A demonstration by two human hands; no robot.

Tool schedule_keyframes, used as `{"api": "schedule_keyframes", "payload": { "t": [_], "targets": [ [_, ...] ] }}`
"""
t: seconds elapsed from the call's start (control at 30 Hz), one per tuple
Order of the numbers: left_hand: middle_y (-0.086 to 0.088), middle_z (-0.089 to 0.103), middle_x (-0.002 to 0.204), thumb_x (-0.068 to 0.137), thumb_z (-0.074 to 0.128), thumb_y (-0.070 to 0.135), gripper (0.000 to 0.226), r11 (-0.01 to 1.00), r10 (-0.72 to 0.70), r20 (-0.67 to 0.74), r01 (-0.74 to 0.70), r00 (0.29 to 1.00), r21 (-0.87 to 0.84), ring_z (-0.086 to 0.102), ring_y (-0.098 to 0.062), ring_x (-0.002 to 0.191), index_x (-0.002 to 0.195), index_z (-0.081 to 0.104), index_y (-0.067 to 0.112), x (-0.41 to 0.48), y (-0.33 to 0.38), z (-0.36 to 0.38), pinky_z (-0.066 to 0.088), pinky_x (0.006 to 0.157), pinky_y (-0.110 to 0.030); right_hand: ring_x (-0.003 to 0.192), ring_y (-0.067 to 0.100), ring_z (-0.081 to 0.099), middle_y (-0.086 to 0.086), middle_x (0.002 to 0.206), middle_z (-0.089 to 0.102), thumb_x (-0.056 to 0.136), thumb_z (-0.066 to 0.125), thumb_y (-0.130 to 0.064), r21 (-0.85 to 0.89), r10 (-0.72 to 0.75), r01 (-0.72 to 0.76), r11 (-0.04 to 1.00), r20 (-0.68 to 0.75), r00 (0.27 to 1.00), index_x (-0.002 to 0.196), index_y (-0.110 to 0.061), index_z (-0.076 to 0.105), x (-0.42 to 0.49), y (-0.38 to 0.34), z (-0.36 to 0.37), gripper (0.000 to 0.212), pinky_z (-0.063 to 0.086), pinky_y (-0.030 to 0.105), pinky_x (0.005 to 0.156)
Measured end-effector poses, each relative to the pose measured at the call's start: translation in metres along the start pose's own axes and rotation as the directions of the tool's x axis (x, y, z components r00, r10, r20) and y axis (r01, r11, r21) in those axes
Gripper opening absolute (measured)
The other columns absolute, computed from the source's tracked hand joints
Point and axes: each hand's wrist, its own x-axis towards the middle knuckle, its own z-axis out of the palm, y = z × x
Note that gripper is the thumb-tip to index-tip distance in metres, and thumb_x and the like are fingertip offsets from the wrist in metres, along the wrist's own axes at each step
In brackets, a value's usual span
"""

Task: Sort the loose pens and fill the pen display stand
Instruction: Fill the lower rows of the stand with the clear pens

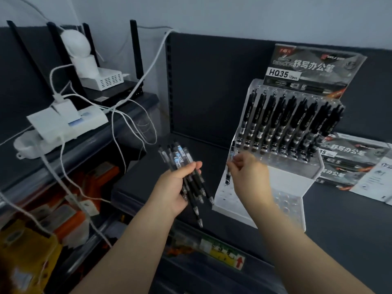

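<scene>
Setting: a dark grey shop shelf [339, 219] with a dark back panel, under a pale wall.
Stand: a clear acrylic stepped pen display stand [288, 183] sits on the shelf at the right, with a printed "HQ35" header card [307, 68] at its back.
Upper tier: a full row of black-barrelled pens [286, 122] stands in the holes.
Left hand [171, 187]: fingers are curled tight around a bundle of black-and-clear loose pens [180, 158], tips down, just left of the stand.
Right hand [248, 175]: thumb and fingertips pinch a single black pen [228, 178], held upright with its lower end at the left edge of the lower tier. Whether it sits in a hole cannot be told.
Right of stand: flat printed cartons [350, 162] lie on the shelf.
Far left: a white power strip [63, 124], white cables and a black router with antennas [118, 90].
</scene>
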Motion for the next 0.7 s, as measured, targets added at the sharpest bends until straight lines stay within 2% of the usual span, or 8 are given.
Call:
{"api": "schedule_keyframes", "payload": {
  "t": [0.1, 0.23, 0.33, 0.43, 0.5, 0.57, 0.63, 0.7],
  "targets": [
    [0.001, 0.068, 0.078, 0.084, 0.065, 0.014, 0.013, 0.999, -0.038, 0.049, 0.036, 0.998, 0.027, 0.063, -0.013, 0.081, 0.089, 0.074, 0.006, 0.011, 0.004, -0.005, 0.051, 0.075, -0.029, 0.062, 0.01, 0.05, 0.003, 0.079, 0.067, 0.091, 0.057, -0.023, 0.014, 0.07, -0.07, 0.997, -0.043, 0.997, 0.097, -0.009, 0.061, -0.003, -0.001, 0.004, 0.016, 0.039, 0.023, 0.057],
    [0.0, 0.069, 0.081, 0.085, 0.065, 0.012, 0.01, 0.996, -0.068, 0.094, 0.061, 0.993, 0.07, 0.064, -0.012, 0.079, 0.086, 0.074, 0.008, 0.02, 0.007, -0.009, 0.051, 0.079, -0.03, 0.063, 0.012, 0.051, 0.003, 0.078, 0.066, 0.092, 0.056, -0.024, 0.024, 0.111, -0.11, 0.994, -0.073, 0.991, 0.096, -0.009, 0.062, -0.009, -0.001, 0.011, 0.017, 0.041, 0.024, 0.059],
    [-0.001, 0.07, 0.081, 0.085, 0.064, 0.011, 0.01, 0.993, -0.084, 0.132, 0.072, 0.988, 0.091, 0.064, -0.012, 0.075, 0.083, 0.074, 0.009, 0.024, 0.009, -0.008, 0.05, 0.079, -0.03, 0.057, 0.006, 0.05, -0.003, 0.069, 0.059, 0.092, 0.055, -0.024, 0.007, 0.134, -0.134, 0.991, -0.073, 0.988, 0.093, -0.011, 0.063, -0.006, -0.004, 0.012, 0.016, 0.037, 0.017, 0.05],
    [0.0, 0.068, 0.077, 0.084, 0.064, 0.013, 0.011, 0.988, -0.116, 0.183, 0.095, 0.976, 0.122, 0.064, -0.011, 0.073, 0.084, 0.074, 0.008, 0.027, 0.01, -0.007, 0.051, 0.075, -0.029, 0.06, 0.004, 0.051, -0.007, 0.068, 0.058, 0.09, 0.059, -0.026, 0.022, 0.166, -0.165, 0.986, -0.08, 0.983, 0.091, -0.013, 0.062, -0.007, -0.003, 0.011, 0.013, 0.038, 0.015, 0.052],
    [0.0, 0.067, 0.075, 0.083, 0.065, 0.013, 0.012, 0.985, -0.137, 0.214, 0.11, 0.967, 0.134, 0.064, -0.011, 0.07, 0.081, 0.076, 0.009, 0.028, 0.01, -0.006, 0.052, 0.071, -0.027, 0.065, 0.002, 0.052, -0.01, 0.073, 0.058, 0.087, 0.063, -0.027, 0.089, 0.188, -0.178, 0.98, -0.122, 0.975, 0.089, -0.017, 0.059, -0.013, -0.003, 0.009, 0.012, 0.037, 0.011, 0.055],
    [0.0, 0.067, 0.073, 0.08, 0.066, 0.014, 0.012, 0.983, -0.146, 0.252, 0.113, 0.957, 0.143, 0.066, -0.01, 0.066, 0.078, 0.076, 0.009, 0.028, 0.009, -0.006, 0.053, 0.065, -0.026, 0.067, 0.003, 0.054, -0.008, 0.074, 0.06, 0.085, 0.065, -0.028, 0.144, 0.181, -0.159, 0.977, -0.154, 0.971, 0.085, -0.019, 0.057, -0.021, -0.008, 0.005, 0.012, 0.037, 0.012, 0.056],
    [-0.002, 0.066, 0.072, 0.075, 0.068, 0.016, 0.013, 0.982, -0.146, 0.291, 0.102, 0.946, 0.16, 0.066, -0.013, 0.066, 0.082, 0.075, 0.007, 0.027, 0.01, -0.006, 0.054, 0.062, -0.027, 0.062, 0.002, 0.055, -0.009, 0.07, 0.062, 0.084, 0.066, -0.028, 0.235, 0.164, -0.145, 0.961, -0.062, 0.985, 0.081, -0.02, 0.062, -0.027, -0.018, 0.002, 0.009, 0.039, 0.013, 0.055],
    [-0.007, 0.066, 0.077, 0.068, 0.069, 0.017, 0.025, 0.982, -0.145, 0.337, 0.094, 0.93, 0.163, 0.066, -0.02, 0.073, 0.09, 0.07, 0.004, 0.026, 0.011, -0.004, 0.056, 0.068, -0.034, 0.057, -0.001, 0.056, -0.009, 0.067, 0.064, 0.082, 0.069, -0.027, 0.33, 0.13, -0.169, 0.929, 0.139, 0.982, 0.081, -0.022, 0.066, -0.031, -0.028, 0.003, 0.006, 0.041, 0.011, 0.054]
  ]
}}
